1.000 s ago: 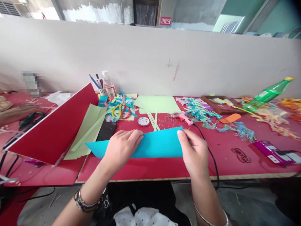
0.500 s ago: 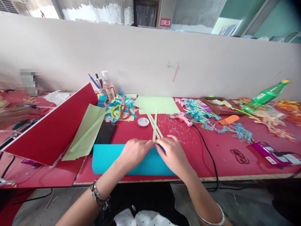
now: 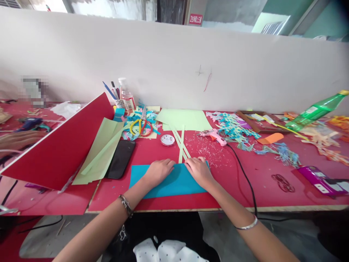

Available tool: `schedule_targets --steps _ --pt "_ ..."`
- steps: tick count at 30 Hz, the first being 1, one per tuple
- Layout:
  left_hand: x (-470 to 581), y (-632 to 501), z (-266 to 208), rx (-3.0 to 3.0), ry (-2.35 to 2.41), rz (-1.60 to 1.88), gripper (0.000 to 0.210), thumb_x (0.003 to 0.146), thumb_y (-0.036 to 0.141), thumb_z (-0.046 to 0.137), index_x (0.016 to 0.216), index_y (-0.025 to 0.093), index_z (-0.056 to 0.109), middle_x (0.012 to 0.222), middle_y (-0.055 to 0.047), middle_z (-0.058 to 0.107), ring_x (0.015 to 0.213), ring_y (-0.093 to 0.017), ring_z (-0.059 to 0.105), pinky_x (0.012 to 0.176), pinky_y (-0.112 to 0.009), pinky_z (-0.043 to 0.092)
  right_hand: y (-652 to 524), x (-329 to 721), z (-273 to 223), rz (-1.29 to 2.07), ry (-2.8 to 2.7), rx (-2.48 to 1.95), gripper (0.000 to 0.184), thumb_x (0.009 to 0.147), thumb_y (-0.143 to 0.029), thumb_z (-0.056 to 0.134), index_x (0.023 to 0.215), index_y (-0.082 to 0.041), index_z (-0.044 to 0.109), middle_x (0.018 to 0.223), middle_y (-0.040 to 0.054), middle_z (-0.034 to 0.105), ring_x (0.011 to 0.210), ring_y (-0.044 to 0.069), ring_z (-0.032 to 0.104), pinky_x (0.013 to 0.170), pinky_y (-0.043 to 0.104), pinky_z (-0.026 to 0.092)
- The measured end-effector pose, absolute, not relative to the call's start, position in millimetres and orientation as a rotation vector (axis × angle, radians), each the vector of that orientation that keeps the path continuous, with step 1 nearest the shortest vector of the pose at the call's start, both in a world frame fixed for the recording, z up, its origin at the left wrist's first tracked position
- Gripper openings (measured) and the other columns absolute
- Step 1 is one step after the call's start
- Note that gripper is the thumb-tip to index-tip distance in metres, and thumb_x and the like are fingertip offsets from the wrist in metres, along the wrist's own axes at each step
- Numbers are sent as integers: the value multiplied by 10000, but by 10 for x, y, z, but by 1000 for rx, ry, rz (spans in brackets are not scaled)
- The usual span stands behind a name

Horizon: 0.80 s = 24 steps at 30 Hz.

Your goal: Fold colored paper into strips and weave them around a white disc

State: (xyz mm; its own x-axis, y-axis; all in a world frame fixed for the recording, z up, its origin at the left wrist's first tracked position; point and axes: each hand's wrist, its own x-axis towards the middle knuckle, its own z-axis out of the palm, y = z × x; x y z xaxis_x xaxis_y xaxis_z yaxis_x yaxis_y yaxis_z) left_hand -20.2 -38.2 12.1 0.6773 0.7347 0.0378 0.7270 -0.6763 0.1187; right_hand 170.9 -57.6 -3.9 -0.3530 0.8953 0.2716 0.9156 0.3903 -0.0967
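Lying flat on the red table (image 3: 261, 171), just in from its near edge, the blue sheet (image 3: 174, 183) sat under both hands. Left hand (image 3: 160, 169): fingers bent together at the sheet's far edge, left of centre. Right hand (image 3: 198, 170): bent likewise on the same edge, a narrow gap between the two. Both touched the sheet; whether either pinched it or merely pressed it, I could not tell, thumbs being hidden from view. Left of the sheet lay a black phone (image 3: 121, 160), partly beside pale green papers (image 3: 102, 149). Directly beyond the hands, narrow pale strips (image 3: 181, 143) crossed one another; a round tin (image 3: 167, 140) lay to their left, a pink glue gun (image 3: 214, 137) to their right. Farther back, scissors (image 3: 140, 126) rested on coloured scraps, and a green bottle (image 3: 313, 112) leaned at the right. Behind everything stood a white partition (image 3: 152, 58), with a red sign (image 3: 195, 19) visible above it.
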Motion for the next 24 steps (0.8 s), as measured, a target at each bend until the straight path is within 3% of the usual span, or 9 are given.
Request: schedule_targets --steps 8,14,18,24 --pt "-259 -366 93 2941 1040 248 300 873 243 308 1089 248 515 1082 -55 504 973 -196 466 823 -337 379 -498 1730 -130 -74 -2368 -1632 177 870 -254 364 839 -171 517 768 41 625 754 168 548 735 301 243" --pt "-653 -561 82 2727 861 203 504 789 421 442 1260 262 359 1274 -44 416 1128 -216 389 949 -361 303 -496 1732 -125 -51 -2341 -1626 175 870 -248 364 809 -174 510 761 30 625 737 157 549 733 296 237" --pt "-938 -634 82 2716 847 101 575 796 471 402 1316 282 245 1371 -18 293 1226 -227 282 1003 -382 236 -499 1729 -117 -58 -2340 -1631 169 870 -242 367 804 -177 509 732 18 624 713 152 549 730 294 230" --pt "-1060 -685 117 2750 916 6 517 821 507 320 1305 349 236 1414 32 165 1287 -263 118 1028 -459 118 -505 1726 -120 -121 -2343 -1587 161 863 -217 380 782 -170 512 738 19 632 711 146 556 751 302 226"
